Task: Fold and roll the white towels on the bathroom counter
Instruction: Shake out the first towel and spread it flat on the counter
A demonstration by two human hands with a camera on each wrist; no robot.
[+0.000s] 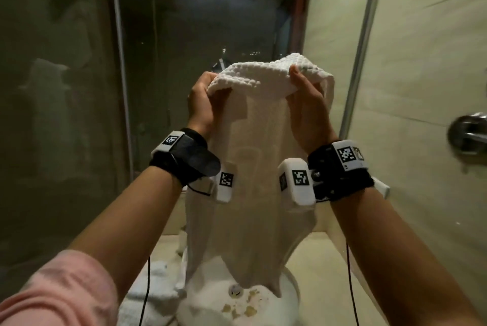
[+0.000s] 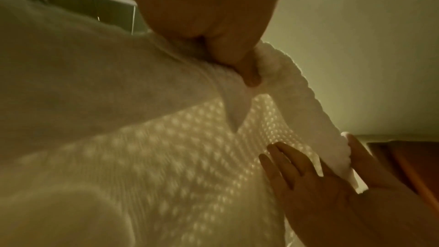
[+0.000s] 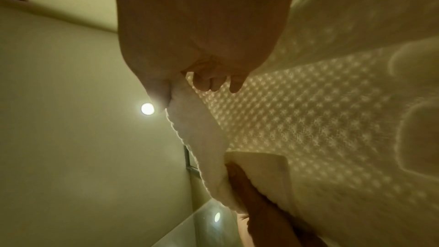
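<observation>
Towel (image 1: 253, 167): one white waffle-weave piece held up in the air, hanging down over the basin (image 1: 292, 296). More white towelling (image 1: 155, 291) lies on the desk, count unclear. Left hand (image 1: 203, 104) and right hand (image 1: 305, 112) each pinch the top edge, grip clamped on cloth.

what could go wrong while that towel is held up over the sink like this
The white waffle-weave towel hangs from the left hand and right hand, and its bottom edge dangles over the white round sink basin, which holds yellowish bits; it could dip in and get soiled. It hangs bunched, so a fold may come out crooked.
</observation>
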